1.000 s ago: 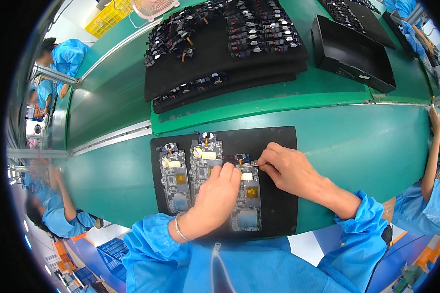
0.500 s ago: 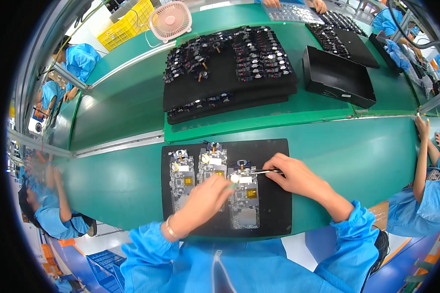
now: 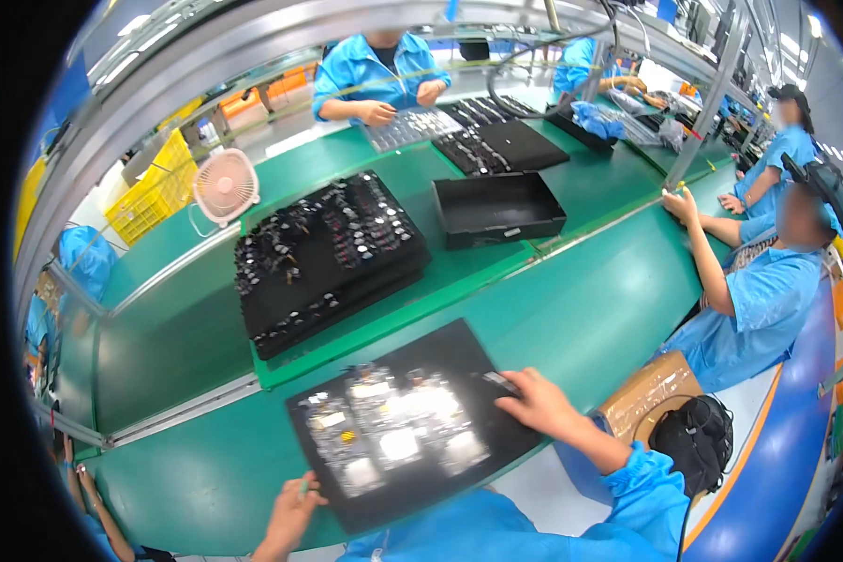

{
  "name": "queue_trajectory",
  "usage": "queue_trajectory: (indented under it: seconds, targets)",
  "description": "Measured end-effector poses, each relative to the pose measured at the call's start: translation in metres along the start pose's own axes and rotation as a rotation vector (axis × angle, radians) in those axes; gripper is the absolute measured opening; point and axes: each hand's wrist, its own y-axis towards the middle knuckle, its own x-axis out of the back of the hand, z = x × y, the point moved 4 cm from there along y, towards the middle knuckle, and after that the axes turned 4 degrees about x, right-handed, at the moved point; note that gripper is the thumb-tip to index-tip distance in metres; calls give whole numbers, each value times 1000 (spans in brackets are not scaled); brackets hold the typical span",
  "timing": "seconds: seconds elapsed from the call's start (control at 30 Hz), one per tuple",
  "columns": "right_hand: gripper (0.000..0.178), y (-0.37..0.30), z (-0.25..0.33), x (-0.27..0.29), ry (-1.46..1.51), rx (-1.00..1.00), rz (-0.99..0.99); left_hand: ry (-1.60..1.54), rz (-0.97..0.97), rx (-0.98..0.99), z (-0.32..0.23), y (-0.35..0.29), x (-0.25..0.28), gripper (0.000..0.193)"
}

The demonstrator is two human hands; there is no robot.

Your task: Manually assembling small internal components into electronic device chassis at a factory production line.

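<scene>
A black mat (image 3: 468, 361) carries three circuit boards: a left board (image 3: 337, 440), a middle board (image 3: 384, 412) and a right board (image 3: 450, 426), partly washed out by glare. At the mat's lower left edge is my left hand (image 3: 293, 513), fingers closed, with a small green object (image 3: 303, 488) showing at the fingertips. What that object is, I cannot make out. My right hand (image 3: 539, 405) rests over the mat's right edge, fingers closed round dark metal tweezers (image 3: 501, 382) that point toward the boards.
Behind lie stacked black foam sheets (image 3: 290, 304) bearing rows of small parts, beside a black tray (image 3: 501, 211). A pink fan (image 3: 226, 185) and yellow crate (image 3: 155, 192) stand far left. Co-workers sit across and to the right (image 3: 768, 300). A carton (image 3: 651, 389) stands right of my arm.
The view has swung to the right. My left hand has left the boards for the mat's lower left edge; my right hand has moved from the right board to the mat's right edge.
</scene>
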Motion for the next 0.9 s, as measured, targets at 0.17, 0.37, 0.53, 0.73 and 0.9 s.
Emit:
queue_trajectory:
  seconds: [0.17,0.37,0.53,0.73,0.9]
  targets:
    - [34,-12,-35,62,-198,-124,-424,43,375,-72,-60,45,-100,42]
    - [24,12,59,24,-48,302,-402,46,558,-381,-115,140,-226,38]
    - [24,63,45,-34,87,261,-256,267,267,-825,-129,116,-231,23]
    - [25,62,17,-24,-34,130,-249,133,515,-459,-85,83,-164,24]
    - [26,60,-6,-17,-334,398,-450,63,646,-182,-70,67,-120,24]
